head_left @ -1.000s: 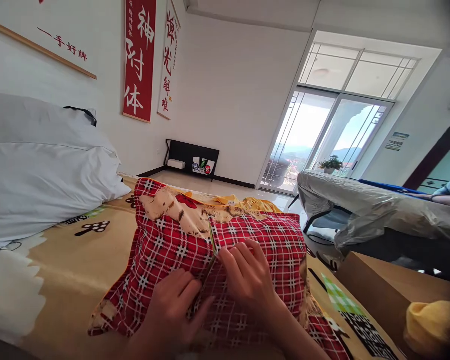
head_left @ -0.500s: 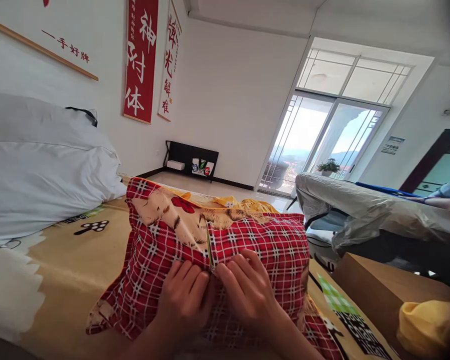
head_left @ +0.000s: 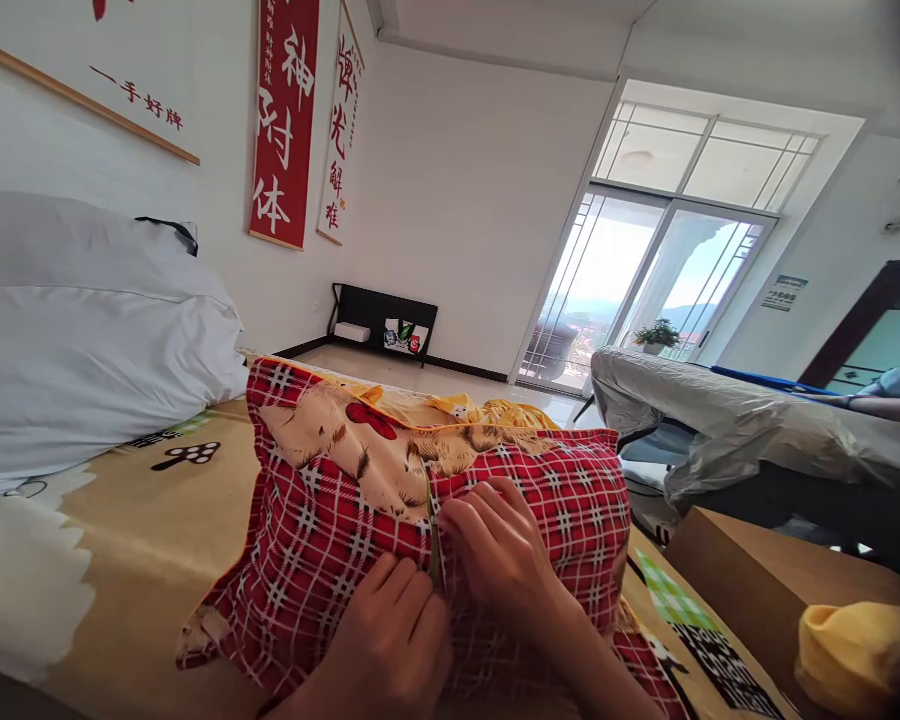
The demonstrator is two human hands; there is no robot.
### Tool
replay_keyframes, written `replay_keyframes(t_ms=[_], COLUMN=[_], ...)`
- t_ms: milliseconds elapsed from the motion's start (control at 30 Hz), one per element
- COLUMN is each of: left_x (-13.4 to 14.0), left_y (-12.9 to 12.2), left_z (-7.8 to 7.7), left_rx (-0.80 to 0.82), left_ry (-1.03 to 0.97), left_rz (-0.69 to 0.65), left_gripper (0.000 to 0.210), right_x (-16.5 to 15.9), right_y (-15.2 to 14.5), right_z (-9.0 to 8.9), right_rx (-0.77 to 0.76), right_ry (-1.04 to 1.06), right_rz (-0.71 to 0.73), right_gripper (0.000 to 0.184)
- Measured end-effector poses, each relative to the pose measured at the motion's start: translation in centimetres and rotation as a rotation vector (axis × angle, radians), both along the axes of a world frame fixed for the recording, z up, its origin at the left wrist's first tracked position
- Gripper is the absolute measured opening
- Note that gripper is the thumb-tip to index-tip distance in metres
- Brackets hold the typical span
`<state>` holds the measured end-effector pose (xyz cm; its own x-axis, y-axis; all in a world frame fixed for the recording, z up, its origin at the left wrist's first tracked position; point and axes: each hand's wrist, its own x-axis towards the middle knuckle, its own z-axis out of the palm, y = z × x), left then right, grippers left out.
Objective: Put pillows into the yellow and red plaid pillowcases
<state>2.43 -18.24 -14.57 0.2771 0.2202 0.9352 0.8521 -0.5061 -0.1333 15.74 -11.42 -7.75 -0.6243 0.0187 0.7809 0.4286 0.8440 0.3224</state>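
Observation:
A red plaid pillow (head_left: 311,540) with a tan animal print lies in front of me, its long opening (head_left: 433,515) running down the middle between my hands. My left hand (head_left: 401,625) is closed on the fabric at the left side of the opening, low on the pillow. Higher up, my right hand (head_left: 495,535) is closed at the right edge of the opening, fingers bent over the cloth. The fingertips of both hands are partly hidden, and I cannot make out a zipper pull.
Under the pillow is a tan printed sheet (head_left: 172,520). White bedding (head_left: 82,350) is heaped at the left. A cardboard box (head_left: 765,570) and a yellow cloth bundle (head_left: 855,645) are at the right. Beyond stands a plastic-covered table (head_left: 720,410), with a person's arm (head_left: 892,405) over it.
My left hand has moved down and slightly right along the opening. My right hand has risen slightly, so the hands are farther apart. The pillow has shifted a little.

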Motion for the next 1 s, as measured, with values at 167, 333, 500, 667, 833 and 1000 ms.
replay_keyframes(t_ms=[167,333,500,667,833,1000], left_x=[0.4,0.4,0.3,0.2,-0.1,-0.3], left_y=[-0.6,-0.7,-0.4,-0.1,0.2,0.7], left_z=[-0.2,-0.9,-1.4,-2.1,-2.3,-2.4], left_rx=[0.056,0.142,0.122,0.165,0.219,0.278], left_ry=[-0.009,-0.117,-0.193,-0.204,-0.171,-0.143], left_rz=[0.029,0.098,0.048,0.050,0.009,-0.040], left_gripper=[0.030,0.030,0.032,0.032,0.034,0.037], right_x=[-0.4,-0.6,-0.4,0.1,-0.3,-0.8], right_y=[0.5,0.5,-0.1,-0.9,-1.3,-1.2], right_z=[0.1,0.2,0.5,0.7,0.9,1.0], right_rx=[0.026,0.050,0.061,0.026,0.079,0.163], right_ry=[-0.039,-0.110,-0.125,-0.145,-0.169,-0.104], right_rz=[-0.035,-0.055,-0.055,-0.052,-0.062,-0.144], right_gripper=[0.017,0.023,0.025,0.024,0.029,0.025])
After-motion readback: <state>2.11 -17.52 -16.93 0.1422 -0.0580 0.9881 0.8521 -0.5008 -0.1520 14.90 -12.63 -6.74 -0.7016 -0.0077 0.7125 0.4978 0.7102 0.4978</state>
